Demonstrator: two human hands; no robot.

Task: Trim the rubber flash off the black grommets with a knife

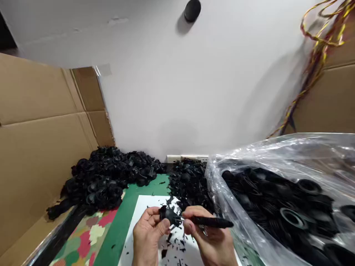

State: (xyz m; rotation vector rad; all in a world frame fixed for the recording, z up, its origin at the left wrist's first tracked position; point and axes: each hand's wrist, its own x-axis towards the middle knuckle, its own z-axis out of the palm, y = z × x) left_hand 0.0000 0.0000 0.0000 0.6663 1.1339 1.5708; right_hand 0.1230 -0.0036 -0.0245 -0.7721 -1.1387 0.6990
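Note:
My left hand (146, 232) is closed around a small black plastic part (169, 216), held over a white sheet (144, 207). My right hand (210, 240) grips a black-handled tool (212, 222) whose tip touches the part. Black shavings (172, 245) lie scattered on the sheet beneath both hands.
A heap of black plastic parts (108, 177) sits at the back left, and a smaller mound of black scraps (190, 183) lies behind the sheet. A clear plastic bag (277, 159) full of black parts fills the right. Cardboard walls (41, 129) stand left; a green mat (122, 218) covers the table.

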